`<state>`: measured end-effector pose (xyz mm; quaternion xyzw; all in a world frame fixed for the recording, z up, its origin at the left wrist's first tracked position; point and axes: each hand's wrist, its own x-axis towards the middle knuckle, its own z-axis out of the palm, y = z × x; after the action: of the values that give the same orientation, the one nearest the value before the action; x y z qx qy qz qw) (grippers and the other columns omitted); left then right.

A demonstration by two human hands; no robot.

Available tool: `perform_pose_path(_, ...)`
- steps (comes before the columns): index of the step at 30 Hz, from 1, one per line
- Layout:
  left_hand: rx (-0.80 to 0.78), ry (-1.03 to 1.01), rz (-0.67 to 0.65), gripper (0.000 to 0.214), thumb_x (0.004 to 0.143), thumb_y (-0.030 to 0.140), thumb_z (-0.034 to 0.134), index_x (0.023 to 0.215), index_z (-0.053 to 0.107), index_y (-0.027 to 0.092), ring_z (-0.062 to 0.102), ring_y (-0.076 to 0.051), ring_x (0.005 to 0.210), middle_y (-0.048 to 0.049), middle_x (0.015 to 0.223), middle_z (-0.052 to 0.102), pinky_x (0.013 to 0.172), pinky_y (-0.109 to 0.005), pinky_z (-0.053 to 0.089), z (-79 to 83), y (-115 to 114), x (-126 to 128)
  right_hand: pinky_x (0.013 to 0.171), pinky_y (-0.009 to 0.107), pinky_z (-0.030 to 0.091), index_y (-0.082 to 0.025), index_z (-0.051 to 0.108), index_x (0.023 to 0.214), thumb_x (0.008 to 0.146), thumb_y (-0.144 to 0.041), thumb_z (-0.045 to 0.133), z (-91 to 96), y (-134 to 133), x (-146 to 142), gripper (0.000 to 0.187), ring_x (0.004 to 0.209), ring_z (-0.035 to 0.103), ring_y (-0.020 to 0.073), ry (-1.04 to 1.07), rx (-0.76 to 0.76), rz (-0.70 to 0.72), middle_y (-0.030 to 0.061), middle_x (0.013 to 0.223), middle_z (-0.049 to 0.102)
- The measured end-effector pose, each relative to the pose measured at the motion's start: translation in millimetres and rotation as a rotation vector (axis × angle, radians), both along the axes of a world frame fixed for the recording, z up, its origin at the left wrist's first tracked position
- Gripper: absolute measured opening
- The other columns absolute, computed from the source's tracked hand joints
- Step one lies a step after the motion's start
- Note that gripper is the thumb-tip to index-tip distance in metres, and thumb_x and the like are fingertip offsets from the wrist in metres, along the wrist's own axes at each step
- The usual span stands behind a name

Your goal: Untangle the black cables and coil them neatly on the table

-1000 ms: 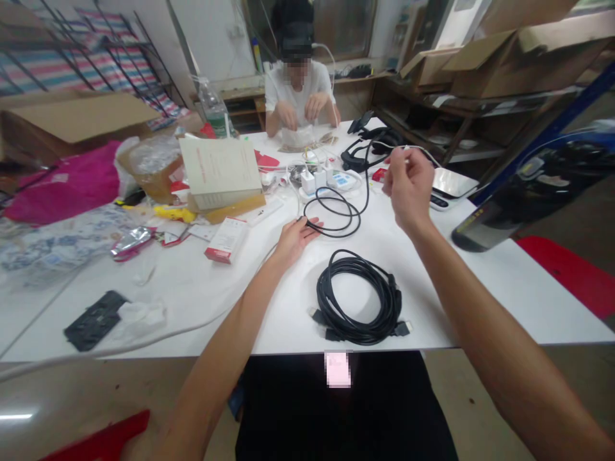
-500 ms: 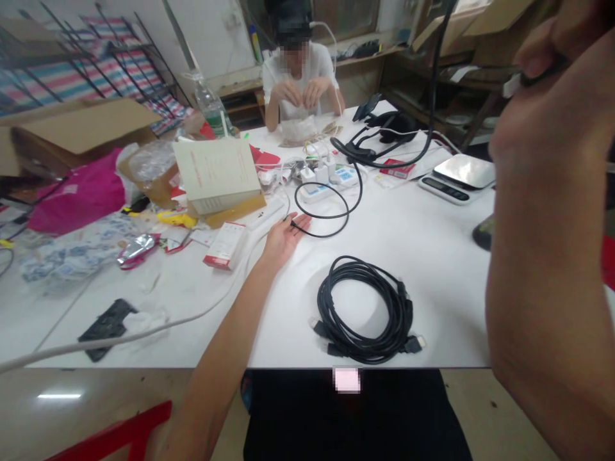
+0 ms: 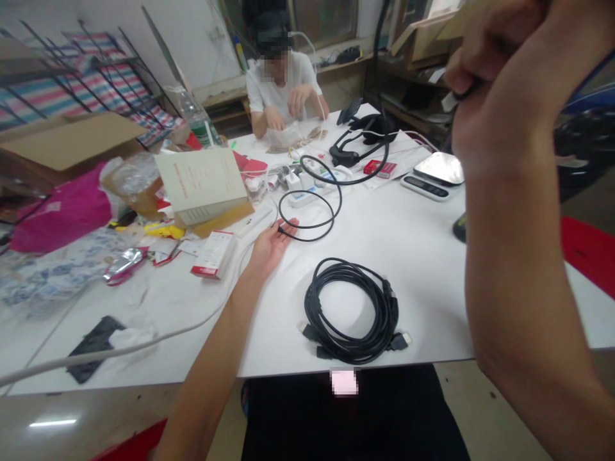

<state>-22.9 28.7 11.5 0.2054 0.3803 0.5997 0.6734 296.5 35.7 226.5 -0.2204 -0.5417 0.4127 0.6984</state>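
My left hand [image 3: 271, 248] rests palm up on the white table, its thumb pinching one end of a black cable [image 3: 378, 77]. From there the cable loops loosely over the tabletop and rises out of the top of the view. High on the right is my right hand [image 3: 509, 70], fingers closed around a black cable part with a small pale tip; its exact shape is mostly hidden. Nearer the table's front edge lies a coiled bundle of black cable [image 3: 314, 310], with several plugs sticking out at its lower sides.
Across the table sits a person in a white shirt [image 3: 302, 70], hands at a plastic bag. A power strip [image 3: 305, 197], headset [image 3: 346, 153] and kitchen scale [image 3: 425, 187] stand farther back. Leftward are a booklet [image 3: 202, 182], red-white box [image 3: 214, 255] and grey cable [image 3: 192, 326].
My right hand has moved left in view, bringing the hanging cable with it. My left hand keeps its pinch. The whole view has shifted slightly, and the other person's hands have moved apart.
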Motion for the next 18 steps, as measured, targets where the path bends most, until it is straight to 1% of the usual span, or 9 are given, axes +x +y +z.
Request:
perform_pose_path(2, -0.014, -0.006, 0.004, 0.021, 0.104, 0.011, 0.055, 0.117, 0.070, 0.008, 0.073, -0.029, 0.129, -0.0233, 0.123, 0.078, 0.115, -0.046, 0.058, 2.2, -1, 1, 0.046, 0.015, 0.027, -0.026, 0.062, 0.083, 0.106, -0.029, 0.047, 1.8, -6, -17, 0.028, 0.043, 0.038, -0.0040, 0.021, 0.202, -0.173, -0.0139, 0.055, 0.040)
perform_pose_path(3, -0.020, -0.010, 0.006, 0.022, 0.103, 0.011, 0.055, 0.120, 0.070, 0.008, 0.073, -0.029, 0.129, -0.0235, 0.125, 0.078, 0.115, -0.046, 0.058, 3.2, -2, 1, 0.047, 0.014, 0.030, -0.026, 0.066, 0.089, 0.105, -0.024, 0.051, 0.8, -8, -24, 0.022, 0.046, 0.041, -0.0023, -0.033, 0.253, -0.212, -0.0137, 0.057, 0.043)
perform_pose_path(4, -0.025, -0.015, 0.007, 0.024, 0.103, 0.010, 0.055, 0.122, 0.070, 0.008, 0.073, -0.029, 0.129, -0.0235, 0.127, 0.077, 0.115, -0.046, 0.058, 4.1, -2, 2, 0.047, 0.012, 0.032, -0.024, 0.068, 0.095, 0.106, -0.023, 0.052, -1.3, -8, -30, 0.019, 0.048, 0.045, -0.0011, -0.118, 0.264, -0.203, -0.0136, 0.059, 0.049)
perform_pose_path(7, -0.033, -0.025, -0.001, 0.026, 0.104, 0.011, 0.054, 0.125, 0.069, 0.008, 0.073, -0.029, 0.129, -0.0236, 0.128, 0.077, 0.113, -0.044, 0.059, 5.4, -3, 1, 0.042, 0.012, 0.034, -0.016, 0.061, 0.115, 0.111, -0.018, 0.046, -12.7, -6, -42, 0.017, 0.046, 0.050, 0.0021, -0.316, 0.230, -0.086, -0.0097, 0.070, 0.068)
perform_pose_path(10, -0.030, -0.026, -0.029, 0.026, 0.104, 0.010, 0.053, 0.124, 0.069, 0.007, 0.074, -0.028, 0.127, -0.0233, 0.125, 0.078, 0.112, -0.042, 0.059, 4.7, -3, 0, 0.043, 0.018, 0.037, -0.014, 0.054, 0.121, 0.111, -0.018, 0.044, -26.4, 0, -53, 0.015, 0.046, 0.054, 0.0064, -0.478, 0.159, 0.045, -0.0021, 0.080, 0.077)
perform_pose_path(13, -0.014, -0.019, -0.061, 0.024, 0.104, 0.009, 0.052, 0.119, 0.071, 0.006, 0.075, -0.026, 0.124, -0.0217, 0.119, 0.080, 0.114, -0.039, 0.058, 3.1, -4, 0, 0.055, 0.021, 0.046, -0.015, 0.062, 0.113, 0.109, -0.024, 0.050, -39.6, 5, -62, 0.016, 0.061, 0.063, 0.0095, -0.737, 0.080, 0.164, 0.0033, 0.091, 0.079)
perform_pose_path(15, 0.002, -0.014, -0.085, 0.023, 0.105, 0.010, 0.052, 0.115, 0.072, 0.006, 0.076, -0.025, 0.122, -0.0202, 0.116, 0.080, 0.114, -0.037, 0.057, 2.1, -4, -1, 0.064, 0.025, 0.050, -0.017, 0.066, 0.105, 0.105, -0.022, 0.056, -49.7, 8, -70, 0.011, 0.071, 0.067, 0.0129, -0.908, 0.050, 0.275, 0.0041, 0.096, 0.079)
perform_pose_path(17, 0.020, -0.018, -0.105, 0.023, 0.105, 0.011, 0.052, 0.112, 0.073, 0.007, 0.077, -0.023, 0.118, -0.0189, 0.115, 0.081, 0.114, -0.036, 0.057, 1.4, -4, -1, 0.069, 0.029, 0.050, -0.018, 0.068, 0.100, 0.099, -0.018, 0.060, -62.4, 10, -79, 0.008, 0.077, 0.068, 0.0165, -1.077, 0.031, 0.369, 0.0047, 0.096, 0.079)
perform_pose_path(18, 0.027, -0.022, -0.111, 0.023, 0.105, 0.011, 0.052, 0.111, 0.073, 0.007, 0.077, -0.022, 0.116, -0.0184, 0.114, 0.081, 0.114, -0.035, 0.056, 1.3, -4, -1, 0.070, 0.030, 0.049, -0.018, 0.068, 0.098, 0.097, -0.017, 0.061, -69.7, 11, -85, 0.008, 0.077, 0.067, 0.0175, -1.171, 0.029, 0.387, 0.0051, 0.095, 0.078)
